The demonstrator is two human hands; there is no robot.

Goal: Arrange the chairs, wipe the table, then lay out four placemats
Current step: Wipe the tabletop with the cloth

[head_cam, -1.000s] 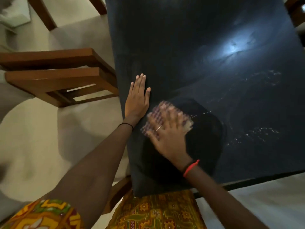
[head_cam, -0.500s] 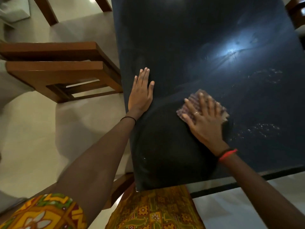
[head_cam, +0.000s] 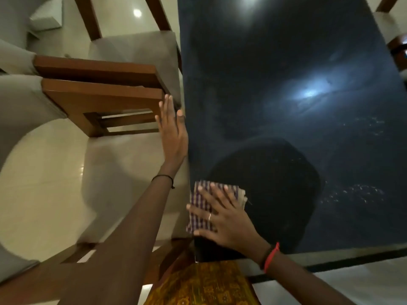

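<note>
While the right hand (head_cam: 229, 219), fingers spread, presses the purple-checked folded cloth (head_cam: 198, 221) onto the near-left corner of the dark glossy rectangular table (head_cam: 275, 95), wiping is the step in hand; the left hand (head_cam: 172, 133), fingers together, flanks the edge. Next, probably: sweep farther across.

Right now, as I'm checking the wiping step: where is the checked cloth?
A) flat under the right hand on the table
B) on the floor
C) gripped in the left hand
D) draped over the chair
A: the right hand presses the cloth flat on the table near its corner.
</note>
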